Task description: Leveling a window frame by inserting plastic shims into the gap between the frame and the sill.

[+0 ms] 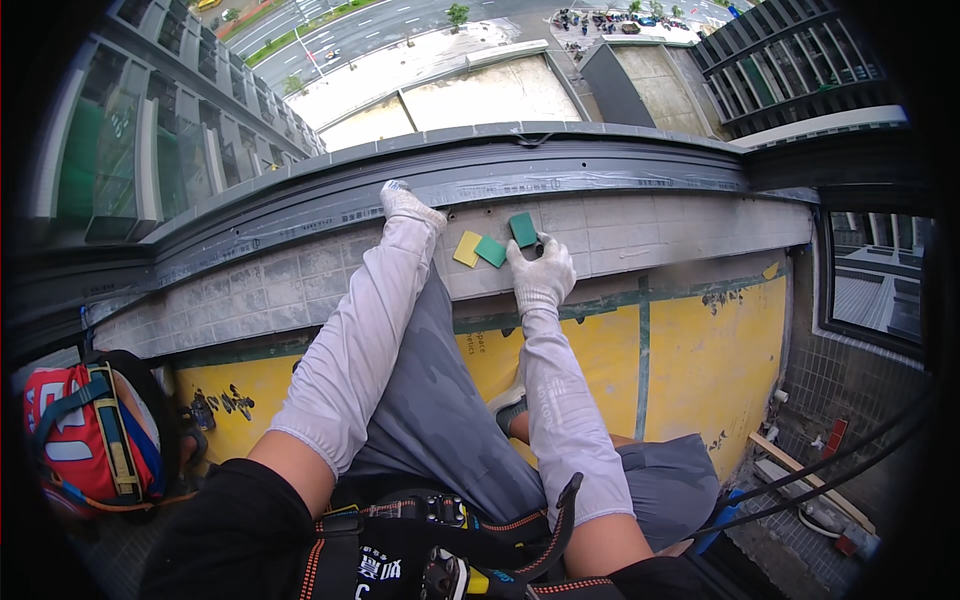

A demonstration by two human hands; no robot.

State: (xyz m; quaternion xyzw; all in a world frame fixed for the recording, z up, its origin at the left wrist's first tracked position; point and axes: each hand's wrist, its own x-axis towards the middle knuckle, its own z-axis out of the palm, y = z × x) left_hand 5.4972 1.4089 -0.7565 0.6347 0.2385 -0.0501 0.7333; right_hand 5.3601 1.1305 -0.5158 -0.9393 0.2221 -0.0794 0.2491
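Observation:
My left hand (410, 206), in a white glove, grips the grey window frame rail (470, 187) at its inner edge. Its fingertips reach over the rail. On the tiled sill, my right hand (545, 275), also gloved, has its thumb and finger curled around a small dark piece (539, 250) that is too small to make out. Just beyond those fingertips is a dark green block (522, 229). Left of it, a flat green piece (490, 251) lies beside a yellow piece (467, 248) on the sill.
Yellow sheeting (700, 340) with dark green tape covers the wall below the sill. A red bag (75, 425) sits at far left. Black cables (830, 460) cross at right, above a wooden strip (815, 483). Past the frame is a long drop to a road (370, 40).

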